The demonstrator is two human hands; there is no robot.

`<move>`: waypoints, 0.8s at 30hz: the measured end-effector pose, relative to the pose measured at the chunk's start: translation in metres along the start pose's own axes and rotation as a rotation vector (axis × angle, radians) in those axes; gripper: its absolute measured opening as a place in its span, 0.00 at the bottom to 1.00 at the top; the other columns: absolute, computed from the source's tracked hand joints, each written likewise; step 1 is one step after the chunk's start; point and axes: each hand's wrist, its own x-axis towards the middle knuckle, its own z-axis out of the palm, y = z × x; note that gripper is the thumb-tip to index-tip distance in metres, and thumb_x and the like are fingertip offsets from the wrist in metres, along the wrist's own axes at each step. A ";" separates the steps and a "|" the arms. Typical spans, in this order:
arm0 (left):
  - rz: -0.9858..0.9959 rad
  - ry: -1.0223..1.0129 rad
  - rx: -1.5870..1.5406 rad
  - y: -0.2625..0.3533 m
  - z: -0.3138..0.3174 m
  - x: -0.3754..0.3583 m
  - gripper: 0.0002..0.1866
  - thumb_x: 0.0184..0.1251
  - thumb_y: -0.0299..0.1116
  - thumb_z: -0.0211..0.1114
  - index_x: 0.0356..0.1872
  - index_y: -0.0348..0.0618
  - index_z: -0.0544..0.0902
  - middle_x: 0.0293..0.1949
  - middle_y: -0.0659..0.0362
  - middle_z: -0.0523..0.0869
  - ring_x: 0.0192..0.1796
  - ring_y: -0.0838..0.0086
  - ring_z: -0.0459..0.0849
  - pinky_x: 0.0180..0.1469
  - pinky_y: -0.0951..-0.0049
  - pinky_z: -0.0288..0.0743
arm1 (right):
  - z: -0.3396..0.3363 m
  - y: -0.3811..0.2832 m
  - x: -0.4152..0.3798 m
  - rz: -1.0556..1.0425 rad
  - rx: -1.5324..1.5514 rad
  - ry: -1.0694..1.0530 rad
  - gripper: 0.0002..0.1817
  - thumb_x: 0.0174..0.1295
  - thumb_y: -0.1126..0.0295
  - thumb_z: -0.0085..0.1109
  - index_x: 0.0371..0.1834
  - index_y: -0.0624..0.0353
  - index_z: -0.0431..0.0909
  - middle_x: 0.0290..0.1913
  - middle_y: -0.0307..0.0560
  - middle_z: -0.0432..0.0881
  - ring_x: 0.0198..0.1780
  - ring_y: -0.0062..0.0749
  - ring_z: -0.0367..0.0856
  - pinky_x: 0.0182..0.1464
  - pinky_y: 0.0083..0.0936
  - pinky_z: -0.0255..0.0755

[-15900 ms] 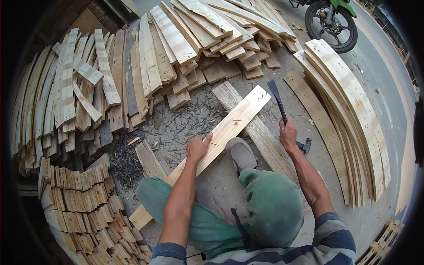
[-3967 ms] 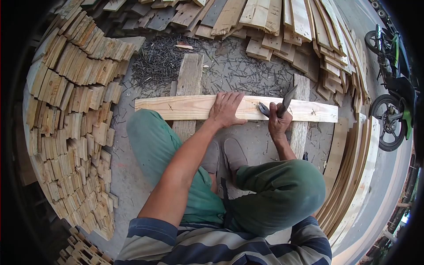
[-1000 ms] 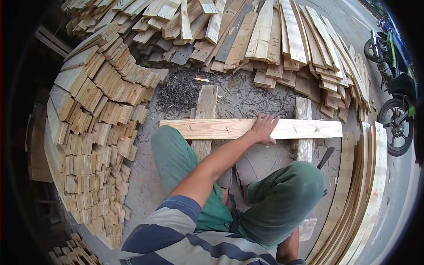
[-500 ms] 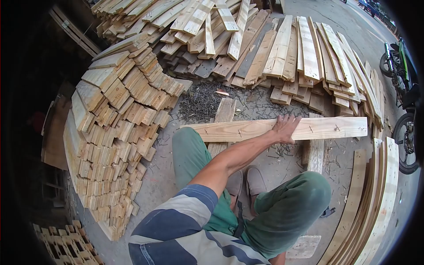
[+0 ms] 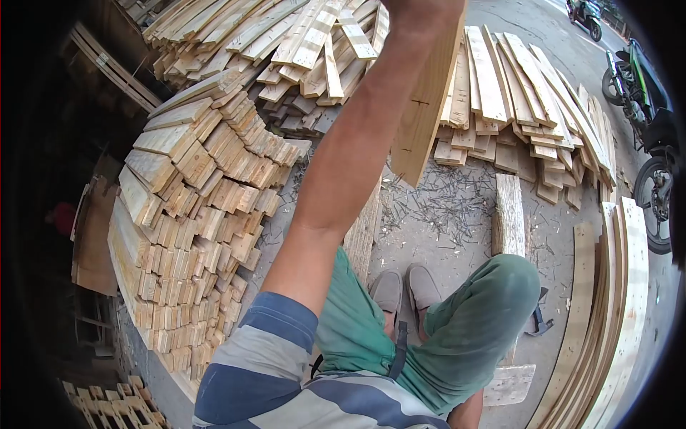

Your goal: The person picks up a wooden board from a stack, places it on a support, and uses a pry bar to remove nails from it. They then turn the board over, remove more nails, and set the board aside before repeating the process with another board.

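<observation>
My left arm reaches up to the top edge, where my left hand (image 5: pixel 426 8) is closed on a wooden board (image 5: pixel 421 121). The board stands steeply tilted, its lower end above the nail-strewn ground and a few nails showing in its face. The frame cuts off the fingers. Two worn timber blocks, one on the left (image 5: pixel 365 232) and one on the right (image 5: pixel 509 214), lie on the ground before my feet. Of my right arm only a piece shows beside the right knee; the hand is out of frame.
Stacked short boards (image 5: pixel 207 236) rise on the left. Fanned planks (image 5: pixel 493 86) lie at the back, and long boards (image 5: pixel 622 307) at the right. Parked motorcycles (image 5: pixel 654 150) stand beyond them. A small board (image 5: pixel 509 385) lies near my right knee.
My left hand has lifted the board off the two timber blocks and swung it up from lying across them to a steep tilt. Another motorcycle has appeared on the road.
</observation>
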 end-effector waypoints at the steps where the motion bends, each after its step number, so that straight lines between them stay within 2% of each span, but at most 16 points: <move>1: -0.098 0.022 -0.012 -0.005 -0.006 0.004 0.53 0.47 0.39 0.79 0.68 0.23 0.54 0.58 0.36 0.71 0.61 0.45 0.73 0.67 0.58 0.67 | -0.004 0.002 -0.011 0.022 -0.001 0.020 0.18 0.69 0.55 0.58 0.35 0.62 0.75 0.18 0.51 0.71 0.19 0.39 0.70 0.26 0.41 0.62; 3: -0.202 0.089 -0.232 -0.007 -0.026 -0.008 0.52 0.53 0.42 0.77 0.70 0.24 0.53 0.63 0.35 0.67 0.63 0.48 0.72 0.69 0.58 0.64 | -0.019 0.007 -0.029 0.079 -0.009 0.112 0.18 0.69 0.55 0.59 0.35 0.62 0.75 0.17 0.51 0.71 0.19 0.39 0.70 0.26 0.41 0.62; 4: -0.134 0.198 -0.343 -0.070 -0.020 -0.008 0.53 0.44 0.31 0.80 0.64 0.30 0.49 0.54 0.43 0.69 0.59 0.57 0.74 0.66 0.62 0.75 | -0.031 0.012 -0.032 0.107 -0.018 0.187 0.18 0.69 0.55 0.59 0.35 0.62 0.75 0.17 0.51 0.71 0.19 0.39 0.70 0.26 0.41 0.62; 5: -0.357 0.279 -0.341 -0.056 -0.030 -0.029 0.49 0.48 0.26 0.79 0.62 0.26 0.49 0.54 0.43 0.69 0.59 0.57 0.75 0.67 0.65 0.76 | -0.050 0.018 -0.035 0.131 -0.034 0.273 0.18 0.69 0.55 0.59 0.34 0.62 0.75 0.17 0.51 0.71 0.19 0.38 0.70 0.26 0.41 0.62; 6: -0.468 0.317 -0.376 -0.059 -0.039 -0.051 0.49 0.51 0.29 0.77 0.63 0.24 0.47 0.54 0.39 0.67 0.60 0.50 0.75 0.70 0.70 0.75 | -0.068 0.024 -0.033 0.151 -0.048 0.364 0.18 0.69 0.56 0.59 0.34 0.62 0.75 0.17 0.51 0.70 0.19 0.38 0.70 0.26 0.40 0.62; 8: -0.776 0.532 -0.216 -0.073 -0.049 -0.100 0.45 0.52 0.32 0.77 0.60 0.27 0.51 0.55 0.37 0.68 0.57 0.51 0.78 0.62 0.60 0.84 | -0.101 0.033 -0.021 0.177 -0.068 0.554 0.18 0.69 0.56 0.59 0.34 0.62 0.75 0.17 0.50 0.70 0.19 0.38 0.69 0.26 0.40 0.62; 10: -1.123 0.648 -0.057 -0.077 -0.064 -0.149 0.45 0.52 0.40 0.79 0.57 0.27 0.53 0.55 0.35 0.69 0.56 0.49 0.79 0.55 0.57 0.87 | -0.111 0.011 -0.019 0.303 0.032 0.499 0.19 0.67 0.60 0.61 0.27 0.66 0.75 0.16 0.49 0.68 0.19 0.33 0.67 0.26 0.39 0.62; 12: -1.367 0.762 0.070 -0.120 -0.084 -0.214 0.49 0.46 0.46 0.81 0.56 0.28 0.54 0.56 0.36 0.70 0.53 0.48 0.80 0.53 0.54 0.87 | -0.110 0.018 -0.021 0.329 0.083 0.483 0.19 0.65 0.60 0.62 0.27 0.67 0.74 0.16 0.51 0.69 0.19 0.34 0.69 0.26 0.39 0.63; 14: -1.544 0.825 0.029 -0.140 -0.102 -0.272 0.53 0.43 0.50 0.81 0.57 0.27 0.54 0.56 0.35 0.72 0.53 0.45 0.81 0.52 0.49 0.86 | -0.121 -0.013 -0.021 0.341 0.098 0.484 0.19 0.65 0.60 0.62 0.27 0.67 0.74 0.16 0.52 0.69 0.19 0.35 0.69 0.26 0.38 0.64; 15: -1.561 0.793 -0.097 -0.104 -0.102 -0.279 0.53 0.43 0.53 0.80 0.58 0.28 0.54 0.57 0.36 0.72 0.53 0.44 0.81 0.51 0.50 0.87 | -0.121 -0.009 -0.022 0.325 0.023 0.472 0.19 0.65 0.59 0.62 0.27 0.66 0.74 0.16 0.53 0.70 0.19 0.37 0.70 0.27 0.39 0.65; 16: -1.645 0.903 0.117 -0.116 -0.102 -0.297 0.54 0.44 0.55 0.78 0.60 0.29 0.54 0.56 0.36 0.73 0.53 0.43 0.81 0.50 0.51 0.87 | -0.119 -0.009 -0.022 0.289 0.036 0.508 0.19 0.65 0.58 0.61 0.27 0.66 0.75 0.17 0.53 0.71 0.19 0.39 0.70 0.27 0.39 0.65; 18: -1.702 0.865 0.242 -0.101 -0.103 -0.308 0.55 0.43 0.54 0.79 0.62 0.31 0.54 0.56 0.36 0.72 0.53 0.43 0.81 0.50 0.51 0.87 | -0.122 -0.012 -0.022 0.317 0.042 0.489 0.19 0.65 0.58 0.61 0.27 0.65 0.75 0.17 0.54 0.71 0.19 0.39 0.71 0.27 0.39 0.65; 21: -1.658 0.773 0.383 -0.118 -0.110 -0.326 0.57 0.42 0.54 0.80 0.64 0.32 0.53 0.58 0.36 0.68 0.57 0.44 0.77 0.54 0.46 0.83 | -0.114 0.009 -0.021 0.332 -0.007 0.474 0.19 0.66 0.59 0.61 0.26 0.65 0.73 0.16 0.49 0.69 0.20 0.31 0.67 0.26 0.36 0.64; 22: -1.569 0.812 0.397 -0.113 -0.105 -0.326 0.58 0.41 0.53 0.81 0.65 0.31 0.53 0.58 0.36 0.68 0.59 0.44 0.75 0.56 0.45 0.81 | -0.099 0.035 -0.020 0.330 0.139 0.524 0.19 0.67 0.60 0.61 0.26 0.64 0.73 0.16 0.45 0.68 0.20 0.27 0.66 0.25 0.33 0.63; 23: -1.597 0.798 0.408 -0.110 -0.105 -0.322 0.58 0.40 0.53 0.81 0.65 0.31 0.52 0.57 0.36 0.68 0.59 0.44 0.74 0.55 0.45 0.81 | -0.096 0.040 -0.020 0.238 0.059 0.569 0.18 0.67 0.61 0.61 0.27 0.64 0.74 0.16 0.44 0.67 0.20 0.24 0.64 0.25 0.32 0.62; 24: -1.569 0.820 0.406 -0.110 -0.103 -0.321 0.59 0.40 0.53 0.81 0.65 0.30 0.52 0.57 0.36 0.68 0.59 0.44 0.75 0.55 0.45 0.80 | -0.112 -0.008 -0.017 0.355 0.132 0.491 0.18 0.67 0.60 0.62 0.28 0.64 0.74 0.16 0.43 0.68 0.20 0.24 0.64 0.24 0.31 0.62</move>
